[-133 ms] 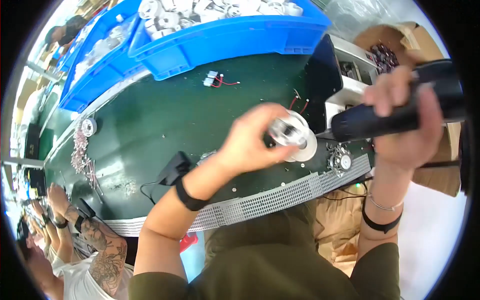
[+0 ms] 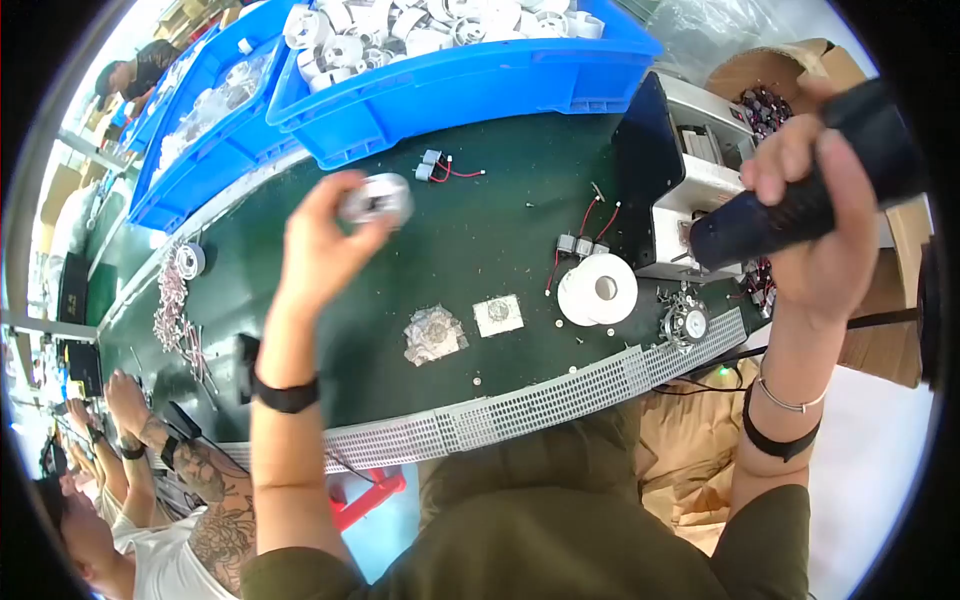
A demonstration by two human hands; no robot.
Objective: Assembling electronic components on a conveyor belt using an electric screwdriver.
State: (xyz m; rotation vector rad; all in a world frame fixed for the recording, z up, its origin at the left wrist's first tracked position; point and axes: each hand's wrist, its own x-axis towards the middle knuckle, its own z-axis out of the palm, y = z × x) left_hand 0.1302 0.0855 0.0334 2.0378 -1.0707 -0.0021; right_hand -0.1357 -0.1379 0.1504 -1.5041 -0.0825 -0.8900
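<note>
My left hand [image 2: 322, 245] is raised over the left middle of the bench, thumb and fingers closed round a white cylindrical plastic part [image 2: 388, 203], slightly blurred. My right hand [image 2: 822, 225] is wrapped round a black power screwdriver [image 2: 745, 232] at the right, its nose pointing left toward the bench. Below that nose lies a pair of overlapping white round discs [image 2: 615, 272], one with a hole in it. Beside the discs sit small grey motors with red wires [image 2: 568, 245]. A round silvery metal part [image 2: 690, 324] rests near the perforated strip.
Blue bins [image 2: 440, 95] of white plastic parts line the far side. A white-and-black machine [image 2: 695, 190] stands at right. Another motor pair [image 2: 428, 166], two small pads [image 2: 498, 315], and a pile of small pinkish parts [image 2: 170, 310] lie on the green bench. A tattooed co-worker's arm [image 2: 205, 470] is at lower left.
My left hand has carried the white plastic part left and away from the screwdriver, uncovering the white discs and motors. The screwdriver's nose has tipped slightly downward in my right hand.
</note>
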